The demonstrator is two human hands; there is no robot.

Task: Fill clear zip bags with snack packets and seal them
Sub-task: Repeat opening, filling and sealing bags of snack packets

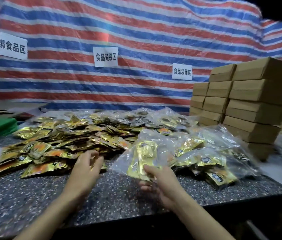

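The left hand point(85, 172) and right hand point(162, 184) are bare, and both slender forearms point(50, 213) are uncovered as far as they show.

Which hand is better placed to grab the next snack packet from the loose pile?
Left. The left hand hovers open right at the edge of the loose packet pile, holding nothing. The right hand is busy gripping the clear zip bag, which already holds gold packets.
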